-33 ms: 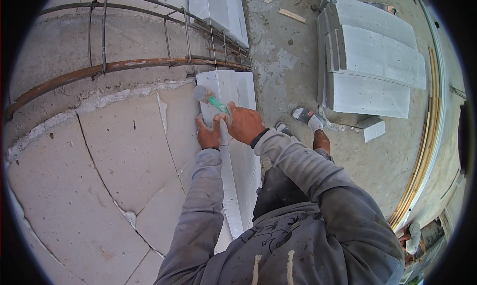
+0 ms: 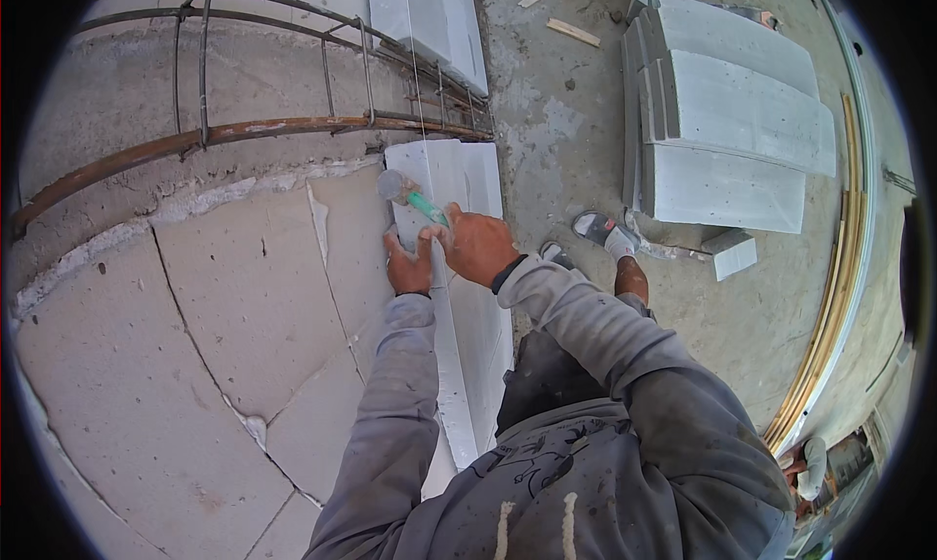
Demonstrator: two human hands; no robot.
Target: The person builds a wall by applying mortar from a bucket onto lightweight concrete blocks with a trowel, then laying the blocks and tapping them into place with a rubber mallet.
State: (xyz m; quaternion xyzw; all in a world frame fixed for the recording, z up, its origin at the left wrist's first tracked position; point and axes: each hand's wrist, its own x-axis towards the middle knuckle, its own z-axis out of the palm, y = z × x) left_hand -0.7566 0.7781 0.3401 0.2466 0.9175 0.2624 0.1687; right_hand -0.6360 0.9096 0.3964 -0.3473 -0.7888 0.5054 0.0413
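Note:
My right hand (image 2: 480, 248) is closed round the green handle of a mallet (image 2: 426, 206). The mallet's round, pale grey head lies over the left edge of a white lightweight building block (image 2: 478, 184), near its far end. Just below the mallet, my left hand (image 2: 410, 267) grips the upper edge of that block, fingers on its left side and thumb on the right. The two hands almost touch. Where the mallet head meets the block is hard to make out.
A rusty rebar cage (image 2: 264, 127) runs across the far left, with a thin string (image 2: 418, 82) crossing it. Large pale slabs (image 2: 244, 257) with mortar joints lie to the left. White blocks are stacked (image 2: 742, 111) on the concrete floor at right, beside long wooden strips (image 2: 847, 267).

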